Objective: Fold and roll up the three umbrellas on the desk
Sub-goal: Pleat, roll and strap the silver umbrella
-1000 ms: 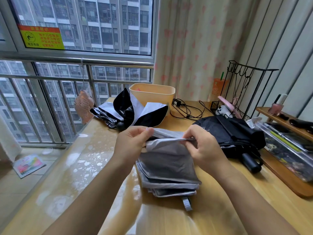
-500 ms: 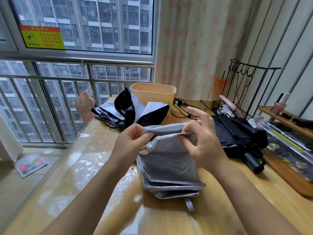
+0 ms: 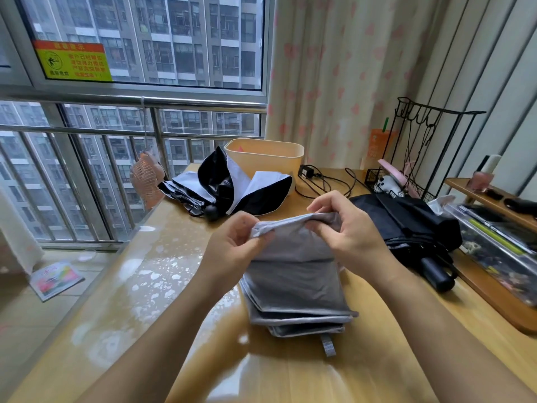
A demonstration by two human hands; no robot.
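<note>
head cam | worn on head | faces forward and down | close over desk (image 3: 290,379) | window (image 3: 174,39) beyond

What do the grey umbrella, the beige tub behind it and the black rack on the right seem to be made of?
The grey umbrella looks like thin synthetic fabric with a faint sheen: it creases softly and lies in flat layers. The beige tub is likely moulded plastic, matt, with smooth rounded corners. The black rack seems to be thin metal wire, dark coated.
</note>
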